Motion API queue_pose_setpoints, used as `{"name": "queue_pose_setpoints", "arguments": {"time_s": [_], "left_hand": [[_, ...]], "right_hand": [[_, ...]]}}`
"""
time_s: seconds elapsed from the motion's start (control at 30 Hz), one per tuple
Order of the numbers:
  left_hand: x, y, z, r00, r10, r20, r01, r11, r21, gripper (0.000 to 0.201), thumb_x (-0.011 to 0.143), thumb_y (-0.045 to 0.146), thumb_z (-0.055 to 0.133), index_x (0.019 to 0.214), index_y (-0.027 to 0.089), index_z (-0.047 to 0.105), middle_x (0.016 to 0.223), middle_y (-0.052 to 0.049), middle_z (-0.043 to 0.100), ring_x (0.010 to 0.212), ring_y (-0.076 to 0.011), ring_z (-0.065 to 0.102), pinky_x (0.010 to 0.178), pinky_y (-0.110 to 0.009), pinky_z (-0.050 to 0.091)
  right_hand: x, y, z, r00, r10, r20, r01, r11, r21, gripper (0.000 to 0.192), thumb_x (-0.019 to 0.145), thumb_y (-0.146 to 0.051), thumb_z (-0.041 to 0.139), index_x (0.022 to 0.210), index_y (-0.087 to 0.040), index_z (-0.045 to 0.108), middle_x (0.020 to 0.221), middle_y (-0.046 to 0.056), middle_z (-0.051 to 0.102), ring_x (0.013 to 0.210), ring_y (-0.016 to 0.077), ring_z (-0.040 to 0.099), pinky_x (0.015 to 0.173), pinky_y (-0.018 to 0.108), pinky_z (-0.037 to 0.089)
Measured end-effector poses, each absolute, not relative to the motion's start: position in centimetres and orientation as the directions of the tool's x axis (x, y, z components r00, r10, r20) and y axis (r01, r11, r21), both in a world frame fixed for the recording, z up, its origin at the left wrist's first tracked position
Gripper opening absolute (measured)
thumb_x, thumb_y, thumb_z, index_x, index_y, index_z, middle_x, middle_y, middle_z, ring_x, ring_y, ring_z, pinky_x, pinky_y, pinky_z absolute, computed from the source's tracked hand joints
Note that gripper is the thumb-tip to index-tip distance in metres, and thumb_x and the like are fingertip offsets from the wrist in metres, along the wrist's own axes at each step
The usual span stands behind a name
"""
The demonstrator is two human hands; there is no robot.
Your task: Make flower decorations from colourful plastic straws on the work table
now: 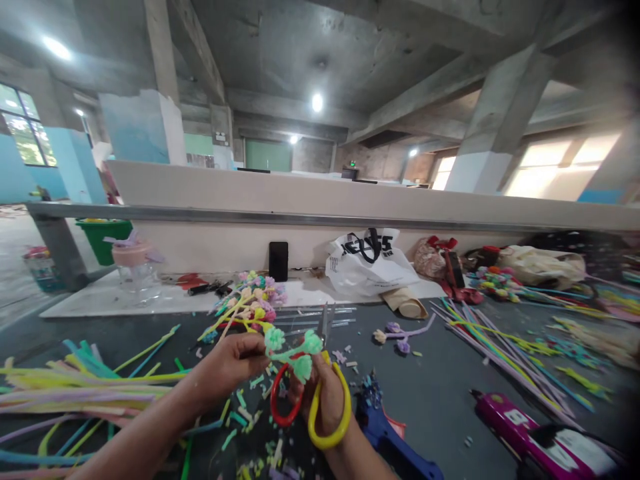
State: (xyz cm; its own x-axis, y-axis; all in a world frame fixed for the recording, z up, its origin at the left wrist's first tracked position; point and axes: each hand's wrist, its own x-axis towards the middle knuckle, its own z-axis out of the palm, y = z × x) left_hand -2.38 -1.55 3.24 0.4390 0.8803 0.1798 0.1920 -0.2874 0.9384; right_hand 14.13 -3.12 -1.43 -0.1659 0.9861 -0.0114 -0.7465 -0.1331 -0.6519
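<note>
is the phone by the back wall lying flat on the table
No, the phone stands upright, leaning against the wall behind the table, left of the white plastic bag.

The one camera sits on my head, looking forward and slightly down, close over my hands (280, 380) at the bench (430, 393), with the hall ceiling filling the upper view

Bench clutter, background items.
White plastic bag (367, 263) centre frame, black phone (279, 261) upright to its left, green bin (104, 238) far left, pink glue gun (540, 437) lower right.
</note>
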Motion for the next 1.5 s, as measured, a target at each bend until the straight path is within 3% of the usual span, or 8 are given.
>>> {"name": "queue_pose_setpoints", "arguments": {"time_s": [0.13, 0.33, 0.63, 0.83, 1.13, 1.27, 1.5], "left_hand": [[-2.2, -2.0, 3.7, 0.467, 0.858, 0.214, 0.259, -0.363, 0.895, 0.022, 0.073, 0.033, 0.054, 0.071, 0.013, 0.063, 0.068, 0.0, 0.056, 0.067, -0.0144, 0.05, 0.062, -0.022, 0.039], [-2.0, -2.1, 3.8, 0.465, 0.863, 0.199, 0.315, -0.371, 0.874, 0.024, 0.073, 0.034, 0.051, 0.069, 0.013, 0.061, 0.067, 0.0, 0.054, 0.068, -0.0145, 0.048, 0.062, -0.022, 0.038], [-2.6, -0.7, 1.7, 0.489, 0.872, -0.034, 0.429, -0.207, 0.879, 0.018, 0.069, 0.031, 0.049, 0.059, 0.016, 0.046, 0.05, 0.007, 0.04, 0.048, -0.0085, 0.038, 0.047, -0.019, 0.029], [-2.9, -0.1, 1.5, 0.407, 0.912, -0.049, 0.449, -0.152, 0.881, 0.024, 0.068, 0.037, 0.048, 0.057, 0.018, 0.041, 0.046, 0.007, 0.04, 0.043, -0.0082, 0.037, 0.044, -0.019, 0.029], [-4.9, 3.2, 3.3, 0.202, 0.979, 0.041, 0.463, -0.132, 0.876, 0.033, 0.064, 0.049, 0.049, 0.055, 0.019, 0.039, 0.045, 0.006, 0.043, 0.041, -0.0088, 0.038, 0.042, -0.02, 0.03], [-5.4, 5.9, 4.1, 0.113, 0.991, 0.077, 0.515, -0.124, 0.848, 0.033, 0.059, 0.048, 0.054, 0.053, 0.018, 0.042, 0.042, 0.006, 0.043, 0.041, -0.0094, 0.04, 0.042, -0.02, 0.028], [-5.0, 8.7, 4.1, 0.002, 0.994, 0.106, 0.547, -0.09, 0.832, 0.022, 0.054, 0.035, 0.06, 0.049, 0.018, 0.046, 0.039, 0.005, 0.045, 0.045, -0.0135, 0.046, 0.046, -0.022, 0.032]], "right_hand": [[14.0, -3.4, -1.0, -0.133, 0.991, 0.013, -0.77, -0.095, -0.631, 0.023, 0.066, -0.036, 0.065, 0.076, -0.016, 0.063, 0.043, -0.004, 0.052, 0.031, 0.0075, 0.039, 0.031, 0.019, 0.034], [14.2, -3.2, -1.2, -0.109, 0.994, 0.013, -0.763, -0.075, -0.642, 0.023, 0.065, -0.037, 0.066, 0.067, -0.015, 0.061, 0.049, -0.002, 0.056, 0.033, 0.0081, 0.041, 0.032, 0.021, 0.036], [13.9, -2.3, -2.8, -0.202, 0.961, -0.191, -0.701, -0.278, -0.657, 0.035, 0.062, -0.047, 0.066, 0.064, -0.015, 0.052, 0.044, -0.001, 0.054, 0.03, 0.0063, 0.04, 0.031, 0.018, 0.032], [14.2, -2.1, -2.8, -0.219, 0.938, -0.269, -0.713, -0.342, -0.612, 0.035, 0.062, -0.045, 0.066, 0.079, -0.018, 0.052, 0.041, -0.004, 0.052, 0.03, 0.0074, 0.04, 0.032, 0.017, 0.03], [13.9, -1.3, -3.7, -0.16, 0.93, -0.331, -0.756, -0.331, -0.565, 0.019, 0.074, -0.034, 0.054, 0.073, -0.016, 0.049, 0.046, -0.001, 0.055, 0.031, 0.0069, 0.041, 0.033, 0.018, 0.033], [14.0, -1.3, -3.7, -0.141, 0.93, -0.34, -0.772, -0.318, -0.551, 0.014, 0.075, -0.032, 0.052, 0.08, -0.019, 0.048, 0.046, -0.003, 0.054, 0.032, 0.0074, 0.041, 0.033, 0.017, 0.032], [13.8, -1.7, -3.1, -0.14, 0.919, -0.368, -0.751, -0.341, -0.566, 0.019, 0.074, -0.035, 0.053, 0.07, -0.017, 0.046, 0.043, -0.001, 0.054, 0.029, 0.0069, 0.039, 0.032, 0.018, 0.032]]}}
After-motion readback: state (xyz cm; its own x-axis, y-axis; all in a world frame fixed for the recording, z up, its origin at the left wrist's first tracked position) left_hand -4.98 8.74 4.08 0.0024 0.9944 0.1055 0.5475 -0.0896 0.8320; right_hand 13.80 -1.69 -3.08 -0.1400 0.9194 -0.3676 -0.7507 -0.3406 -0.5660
